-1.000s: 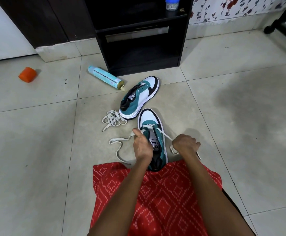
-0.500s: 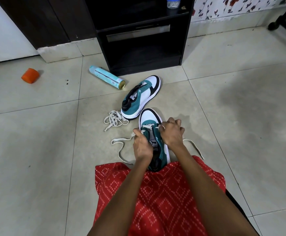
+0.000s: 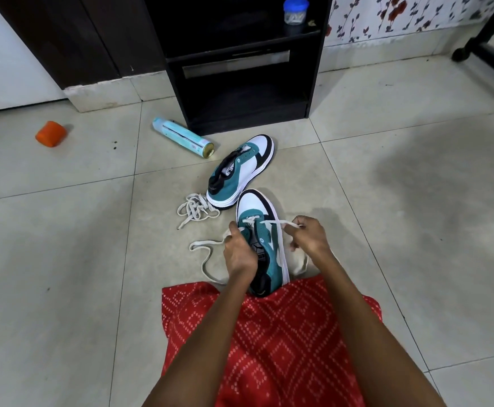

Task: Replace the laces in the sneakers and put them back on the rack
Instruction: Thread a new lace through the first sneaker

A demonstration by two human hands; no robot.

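The near sneaker [image 3: 261,248] stands on the floor [image 3: 416,201] against the person's lap. Its long axis runs from heel at 6 o'clock to toe at 12, leaning slightly toward 11. The lace [image 3: 272,223] crosses only the eyelets nearest the toe. One strand is drawn taut from there toward 3 o'clock into the right hand [image 3: 307,239], whose fingertips are pinched together on it. The other end trails in a loose loop on the floor toward 9 o'clock.

The left hand [image 3: 239,254] sits at the sneaker's 9 o'clock flank, fingers curled on it beside the lace row. Whether it also traps the lace there I cannot tell.

The next open eyelets lie toward 6 o'clock from the laced row, between the two hands. The right hand holds the working end, so it probably makes the next pass, across toward 9.

The far sneaker [image 3: 239,168] lies unlaced at 12 o'clock, with a bundled spare lace [image 3: 195,208] touching its heel end. Beyond it stands the dark rack [image 3: 239,92]. A jar [image 3: 294,11] with a blue lid sits on its upper shelf, and neither sneaker is in it yet.
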